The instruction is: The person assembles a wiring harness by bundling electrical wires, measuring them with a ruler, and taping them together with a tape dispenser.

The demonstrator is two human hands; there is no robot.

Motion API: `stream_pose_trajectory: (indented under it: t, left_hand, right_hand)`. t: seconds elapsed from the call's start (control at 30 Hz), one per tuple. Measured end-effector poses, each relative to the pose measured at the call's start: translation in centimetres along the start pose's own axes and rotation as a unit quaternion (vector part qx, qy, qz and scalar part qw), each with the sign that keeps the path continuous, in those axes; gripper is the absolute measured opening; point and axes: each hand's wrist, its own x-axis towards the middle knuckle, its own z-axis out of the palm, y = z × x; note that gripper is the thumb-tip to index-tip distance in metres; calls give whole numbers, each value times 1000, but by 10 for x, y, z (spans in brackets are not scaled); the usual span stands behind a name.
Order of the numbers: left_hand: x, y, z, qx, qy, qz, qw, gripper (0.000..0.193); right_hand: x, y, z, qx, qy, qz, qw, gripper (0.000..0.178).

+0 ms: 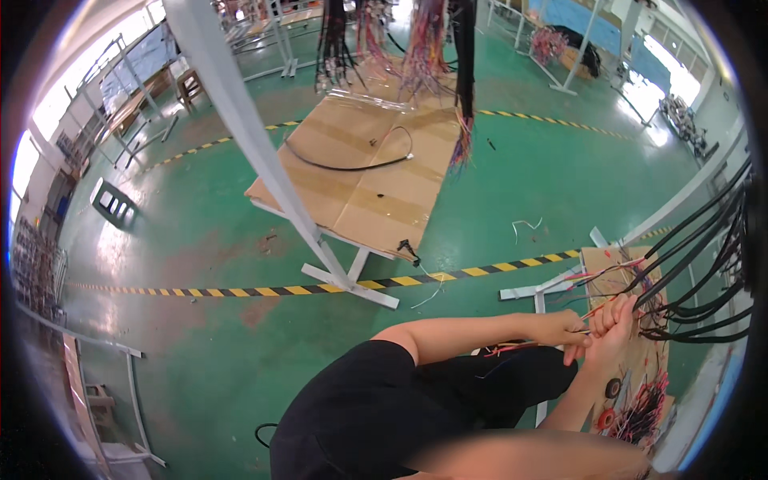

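Note:
At the right, my left hand [565,330] is closed around thin coloured wires [512,349], whose red and orange ends stick out on its left side. Right beside it, my right hand [613,322] is clenched on the same wires, close to where they meet the black cables [704,240]. The two hands touch or nearly touch. Fingers cover the stretch of wire between them, so its details are hidden. More loose coloured wires [612,272] spread over the board [596,260] just beyond my right hand.
Below my hands lie a black tape roll [613,388], a red tape roll [606,418] and a pile of short wires [642,412]. Ahead, a cardboard-covered platform [360,192] stands under hanging wire bundles [424,48]. A white frame post [248,136] slants before it. A stool [114,203] is at left.

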Motion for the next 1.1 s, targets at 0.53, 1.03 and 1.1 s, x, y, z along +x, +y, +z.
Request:
stream_pose_trajectory:
  t: [0.53,1.03,1.1]
  left_hand:
    - [-73,-96,-39,-254,-13,-355,900,35]
    - [-73,-126,-43,406,-39,-393,824,34]
    - [-82,-128,-45,273,-11,-376,885,35]
  right_hand:
    - [44,35,-73,-70,34,-23,997,18]
    - [10,65,-94,-371,86,-18,925,19]
    - [11,67,-99,-394,131,-28,909,20]
